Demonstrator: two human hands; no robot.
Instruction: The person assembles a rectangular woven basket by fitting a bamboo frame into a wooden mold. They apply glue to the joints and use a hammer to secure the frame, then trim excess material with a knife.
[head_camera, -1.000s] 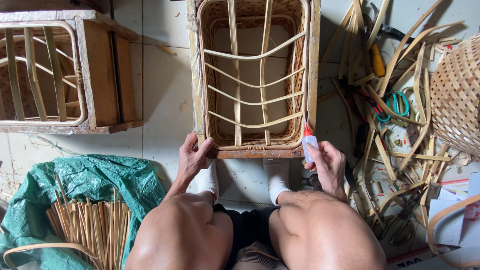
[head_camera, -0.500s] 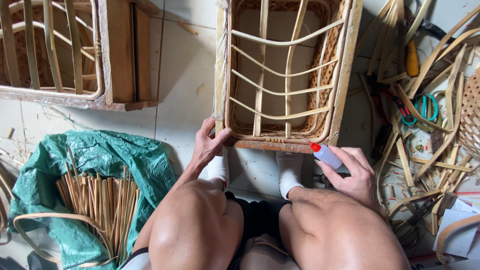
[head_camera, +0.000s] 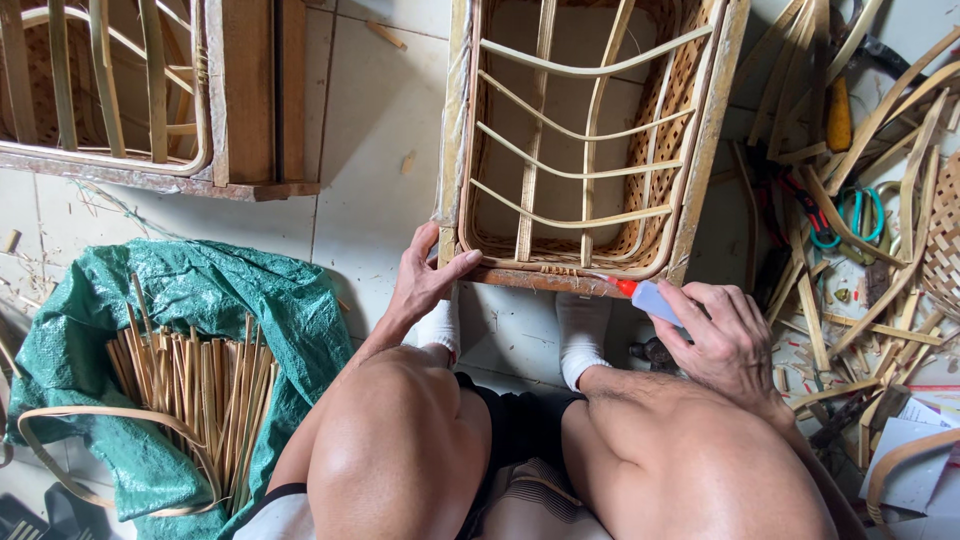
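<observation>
Seated on the tiled floor, the person is working at the near edge of a woven bamboo basket frame that is lying just beyond the socked feet.

Change over the last second: the right hand, which was holding the small glue bottle upright beside the frame's corner, is now tipping it flat and pressing the red nozzle against the near rim, about midway along. Fingers are clamped round the bottle body.

The left hand is staying put at the frame's near left corner, fingers spread apart and lying flat on the rim, thumb hooked over the edge, bracing rather than gripping.

The view is also drawing closer to the frame.

Judgement: the glue is going onto the rim binding now, so the steadying phase is giving way to application.

Around: a green tarp with cut bamboo sticks at left, a second frame upper left, loose strips and green-handled scissors at right.
</observation>
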